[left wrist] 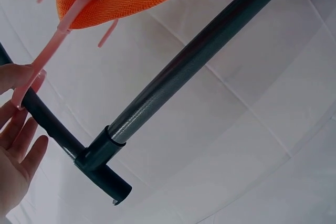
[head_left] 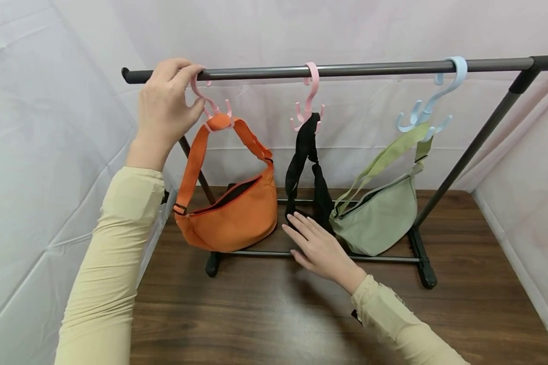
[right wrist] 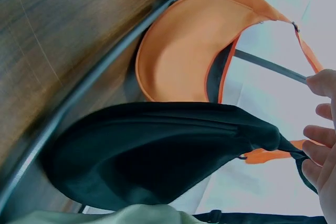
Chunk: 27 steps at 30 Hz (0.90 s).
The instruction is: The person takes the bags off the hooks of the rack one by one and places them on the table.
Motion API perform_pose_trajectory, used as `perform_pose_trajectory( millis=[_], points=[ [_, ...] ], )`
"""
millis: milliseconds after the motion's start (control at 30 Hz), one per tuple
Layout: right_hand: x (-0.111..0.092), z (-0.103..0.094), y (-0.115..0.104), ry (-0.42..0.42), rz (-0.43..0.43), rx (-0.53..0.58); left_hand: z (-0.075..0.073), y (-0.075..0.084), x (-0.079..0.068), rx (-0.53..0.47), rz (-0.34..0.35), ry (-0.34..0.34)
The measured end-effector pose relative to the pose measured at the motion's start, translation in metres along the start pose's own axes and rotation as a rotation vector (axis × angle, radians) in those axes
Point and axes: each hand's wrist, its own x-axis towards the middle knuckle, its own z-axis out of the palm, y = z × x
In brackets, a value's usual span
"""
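Observation:
My left hand point(head_left: 164, 99) is up at the left end of the rail point(head_left: 255, 73), its fingers over the bar and its thumb against a pink hook hanger point(left wrist: 50, 51), which it pinches. From that hanger an orange shoulder bag point(head_left: 242, 215) hangs by its strap, its zip open. A second pink hanger point(head_left: 312, 86), mid-rail, carries a black bag point(right wrist: 147, 156) by its strap. Low in front of this black bag is my right hand point(head_left: 319, 248), fingers extended and grasping nothing; the hand hides much of the bag in the head view.
To the right, a pale green bag point(head_left: 383, 213) hangs from a light blue hook hanger point(head_left: 438, 96). The rack's slanted post point(head_left: 479, 139) and foot point(head_left: 422, 258) stand at the right on a dark wooden floor point(head_left: 265, 314). White sheeting point(head_left: 36, 152) surrounds the rack.

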Motion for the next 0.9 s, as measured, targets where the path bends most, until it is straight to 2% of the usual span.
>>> perform_pose_trajectory(
  millis=[133,500,767,900],
  points=[
    [0.013,-0.006,0.003,0.025,-0.025,-0.029,0.001,0.003,0.001,0.005,0.002,-0.017],
    [0.059,-0.018,0.012,0.104,-0.088,-0.062,0.001,0.002,0.003,0.027,0.020,-0.001],
    [0.109,-0.033,0.023,0.162,-0.143,-0.105,-0.001,0.004,0.003,0.039,-0.001,-0.026],
    [0.127,-0.037,0.026,0.160,-0.140,-0.111,-0.001,0.005,0.003,0.041,-0.006,-0.018]
  ],
)
